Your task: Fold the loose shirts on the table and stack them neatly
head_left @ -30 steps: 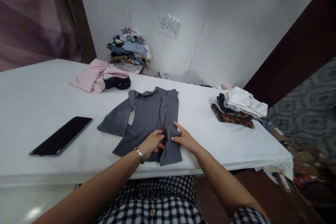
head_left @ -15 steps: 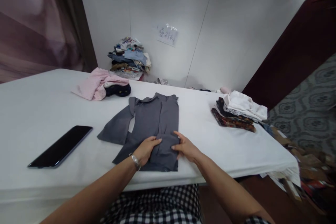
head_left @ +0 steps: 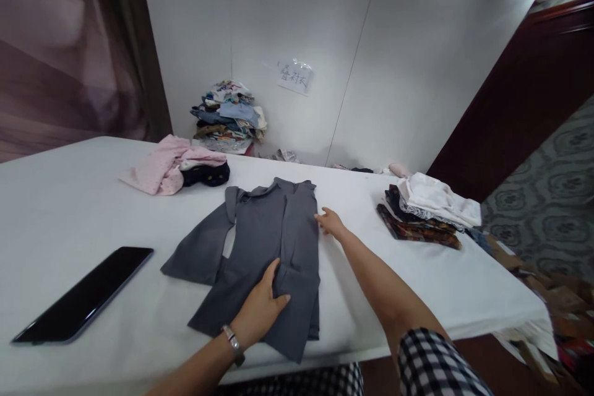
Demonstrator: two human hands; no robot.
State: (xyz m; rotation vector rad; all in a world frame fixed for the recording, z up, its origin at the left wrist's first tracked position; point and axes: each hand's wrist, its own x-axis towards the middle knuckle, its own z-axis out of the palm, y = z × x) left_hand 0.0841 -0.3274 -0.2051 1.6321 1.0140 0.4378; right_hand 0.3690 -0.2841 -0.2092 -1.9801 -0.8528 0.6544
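A grey shirt (head_left: 260, 223) lies partly folded on the white table, its collar end away from me and one sleeve (head_left: 197, 247) spread out to the left. My left hand (head_left: 260, 312), with a silver watch at the wrist, rests on the lower front of the shirt. Its thumb and index finger are apart, and the other fingers are mostly hidden. At the upper right edge of the shirt is my right hand (head_left: 330, 223), fingers stretched toward the cloth. No cloth shows between those fingers.
A dark tablet-like device (head_left: 88, 291) lies at the left. Behind it are a pink garment (head_left: 162, 164) and a black one (head_left: 206, 174). Folded clothes (head_left: 420, 223) are stacked at the right. A taller clothes pile (head_left: 229, 111) stands by the wall, under a paper sign (head_left: 296, 76).
My right hand has moved from the shirt's lower right up along its right edge. My left hand is nearer to me. The shirt's lower right corner now hangs lower and looks slanted.
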